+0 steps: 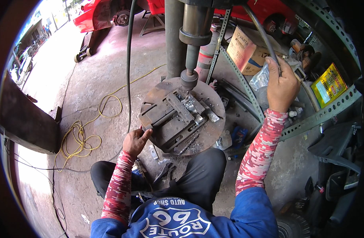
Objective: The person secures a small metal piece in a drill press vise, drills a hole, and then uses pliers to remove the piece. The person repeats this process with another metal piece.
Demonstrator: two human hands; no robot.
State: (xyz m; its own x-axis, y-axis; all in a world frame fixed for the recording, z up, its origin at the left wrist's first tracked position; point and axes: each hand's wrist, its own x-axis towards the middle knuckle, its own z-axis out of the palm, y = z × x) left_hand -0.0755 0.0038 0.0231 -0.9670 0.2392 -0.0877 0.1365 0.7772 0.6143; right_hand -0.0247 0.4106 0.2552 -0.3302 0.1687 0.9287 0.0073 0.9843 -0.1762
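My right hand (283, 84), raised at the right, is closed round the lower end of a dark feed lever (262, 29) on the drill press. My left hand (135, 141) grips the near left end of a steel machine vise (160, 113), by its screw. The vise lies on the round drill press table (214, 105), with bright metal shavings (188, 104) heaped about its jaws. Above the jaws hangs the drill chuck (189, 79); any bit under it is hard to make out. A loose drill bit (190, 143) lies near the table's front edge.
Behind the table rises the press column (175, 43). A perforated metal rack (245, 85) at the right holds a cardboard box (249, 49) and a yellow can (329, 86). Yellow cord (81, 137) is tangled on the left floor. A red car (98, 16) stands behind.
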